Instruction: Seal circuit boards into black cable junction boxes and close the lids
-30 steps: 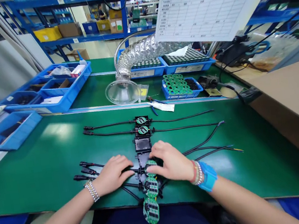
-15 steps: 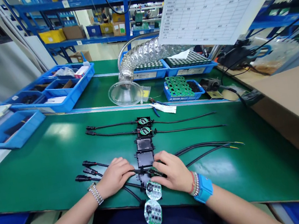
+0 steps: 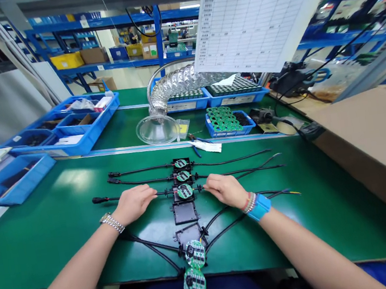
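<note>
Nearest edge of the green mat (image 3: 48,241): two round green circuit boards (image 3: 195,285), one hanging over the edge, the other just above it and touching an empty black housing (image 3: 189,233). A second empty black housing (image 3: 185,211) sits just beyond, open side up, nothing in it. Black cables fan out from the lower housing to both sides.

Next row: third cable assembly (image 3: 184,191), a black housing with a round green board seated in it and a cable running out each side. Left hand (image 3: 134,203) lies on the left cable, fingers curled down around it, a loose grasp. Right hand (image 3: 225,189) does the same on the right cable, fingertips pinched at the lead just beside the housing. Both palms down, assembly flat on the mat between them.

Beyond it, two more loaded assemblies (image 3: 181,170), parallel and close together, cables straight.

Past the white strip: clear funnel hood (image 3: 157,129) on a foil duct, mouth down on the mat. Small blue tray (image 3: 229,121) to its right, stacked with green round boards on the left, dark parts on the right. Behind, two blue trays of dark cells (image 3: 219,90), packed in rows. Far left, blue divided bins (image 3: 64,122) holding dark parts, paper and a bag; contents too small to tell. Near left, a blue tray (image 3: 11,177) with a dark item.
</note>
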`<state>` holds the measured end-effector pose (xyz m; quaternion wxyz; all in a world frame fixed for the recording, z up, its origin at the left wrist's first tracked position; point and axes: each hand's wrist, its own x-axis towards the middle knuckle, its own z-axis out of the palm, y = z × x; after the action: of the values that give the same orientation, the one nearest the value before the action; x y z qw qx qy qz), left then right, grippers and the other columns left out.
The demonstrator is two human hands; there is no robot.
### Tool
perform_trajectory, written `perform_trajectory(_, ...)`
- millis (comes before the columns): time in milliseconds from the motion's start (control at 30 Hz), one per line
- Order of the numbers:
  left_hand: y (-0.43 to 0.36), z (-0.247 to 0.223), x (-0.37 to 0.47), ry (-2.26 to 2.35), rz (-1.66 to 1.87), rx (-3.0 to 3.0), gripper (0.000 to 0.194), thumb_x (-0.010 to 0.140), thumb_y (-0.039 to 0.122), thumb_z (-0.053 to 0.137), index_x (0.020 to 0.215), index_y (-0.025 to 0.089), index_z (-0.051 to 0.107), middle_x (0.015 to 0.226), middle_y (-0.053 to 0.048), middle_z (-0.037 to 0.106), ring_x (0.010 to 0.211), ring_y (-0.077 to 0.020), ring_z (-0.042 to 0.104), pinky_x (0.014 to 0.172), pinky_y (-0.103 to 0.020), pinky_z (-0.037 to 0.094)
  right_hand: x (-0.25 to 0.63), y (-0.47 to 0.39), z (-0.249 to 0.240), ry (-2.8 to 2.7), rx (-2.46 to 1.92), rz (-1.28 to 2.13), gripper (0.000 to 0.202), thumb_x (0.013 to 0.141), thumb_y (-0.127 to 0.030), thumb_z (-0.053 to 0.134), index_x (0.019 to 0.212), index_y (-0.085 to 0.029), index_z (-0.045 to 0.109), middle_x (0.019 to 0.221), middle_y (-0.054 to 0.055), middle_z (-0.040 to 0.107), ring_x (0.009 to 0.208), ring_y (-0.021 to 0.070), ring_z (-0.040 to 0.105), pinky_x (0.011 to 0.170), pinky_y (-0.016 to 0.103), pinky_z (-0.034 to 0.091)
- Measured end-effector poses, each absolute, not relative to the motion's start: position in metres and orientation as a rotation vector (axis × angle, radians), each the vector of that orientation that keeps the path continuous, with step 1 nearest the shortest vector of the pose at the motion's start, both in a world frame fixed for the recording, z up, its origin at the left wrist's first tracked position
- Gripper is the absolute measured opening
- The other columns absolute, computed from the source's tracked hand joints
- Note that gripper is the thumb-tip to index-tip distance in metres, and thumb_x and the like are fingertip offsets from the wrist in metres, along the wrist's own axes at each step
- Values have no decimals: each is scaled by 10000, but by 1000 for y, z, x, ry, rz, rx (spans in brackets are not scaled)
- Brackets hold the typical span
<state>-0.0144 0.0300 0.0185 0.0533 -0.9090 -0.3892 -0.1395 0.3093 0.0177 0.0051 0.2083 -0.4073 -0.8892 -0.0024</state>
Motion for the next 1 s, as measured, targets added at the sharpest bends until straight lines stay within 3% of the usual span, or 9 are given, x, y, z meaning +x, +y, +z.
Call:
perform_trajectory(233,39,-2,-13,-1248,-331,-2819,276,913,326,386,854,210,629,850,-15,607,784,-129,552,698,-233,426,304,14,-19,-2453,-1212,10,254,913,-238,413,740,-178,588,752,34,576,731,149,478,654,272,345)
perform_trajectory(400,9,21,-11,-1303,-368,-2875,235,885,330,447,1054,229,577,1048,-51,583,946,-195,505,824,-336,401,304,-10,8,-2346,-1146,121,209,910,-226,412,963,-171,607,919,89,597,880,198,486,764,357,388)
perform_trajectory(467,-19,32,-9,-1274,-347,-3030,212,890,324,441,1034,229,565,1031,-46,582,946,-189,500,831,-334,392,294,-31,24,-2328,-1048,274,211,913,-245,410,996,-172,590,952,89,589,892,190,483,776,353,396)
perform_trajectory(533,-48,35,-3,-1189,-301,-3240,194,891,317,444,1033,234,547,1000,-36,582,918,-173,505,826,-315,391,278,-55,36,-2378,-941,451,229,895,-340,454,994,-176,580,943,75,586,878,188,477,776,355,390)
perform_trajectory(667,-81,16,12,-1300,-383,-3268,157,888,273,448,1002,209,534,917,-43,575,848,-174,498,763,-303,392,245,-90,34,-2426,-1074,530,509,732,-617,556,952,-158,560,931,85,553,841,227,439,731,396,358)
perform_trajectory(867,-80,-9,22,-1237,-482,-3102,177,901,191,381,891,191,558,797,-39,547,720,-165,454,650,-287,340,238,-97,9,-2394,-1044,486,279,860,-430,459,826,-156,492,821,70,538,782,202,407,693,362,320)
perform_trajectory(1000,-78,-7,21,-1199,-444,-3122,177,903,179,379,897,192,556,793,-35,541,720,-158,453,648,-285,324,240,-97,0,-2383,-977,356,259,874,-402,439,824,-155,500,748,56,530,715,183,402,660,343,304)
